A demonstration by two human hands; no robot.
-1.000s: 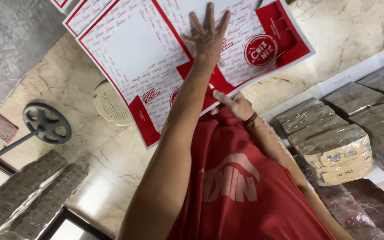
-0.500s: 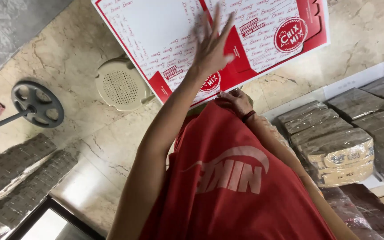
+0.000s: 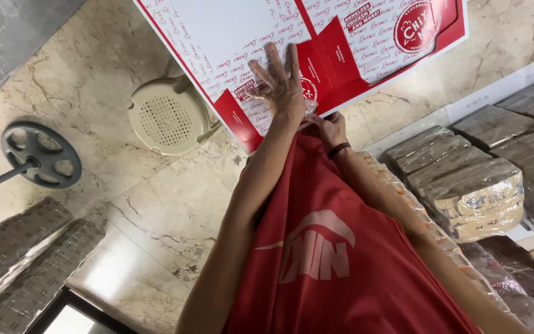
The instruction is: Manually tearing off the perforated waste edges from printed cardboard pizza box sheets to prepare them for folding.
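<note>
Nearest to the camera is the person's red shirt (image 3: 335,260), and both bare arms reach away from it toward the flat cardboard box blank (image 3: 267,43), which lies on the marble floor (image 3: 156,204) at the top of the view.

The left hand (image 3: 281,83) rests flat on the near edge of the blank, with fingers spread and straight, so it presses the sheet and does not grip it. The right hand (image 3: 330,128), with a dark band at the wrist, is just below that same edge. Its fingers look curled at the red border, but I cannot tell if they really pinch the board or only touch it.

The blank is white with red print and red flaps (it is not yet folded). I judge it light and rather stiff, but it will bend along the scored lines, and its printed surface may be smooth and slip under a flat palm. The edge near the hands or a red flap seems the best place to take it.

Left of the blank stands a beige round stool (image 3: 168,114), and farther left a dark round wheel-shaped base (image 3: 41,154). Right of the blank are wrapped brown bundles (image 3: 477,192), stacked in rows.
</note>
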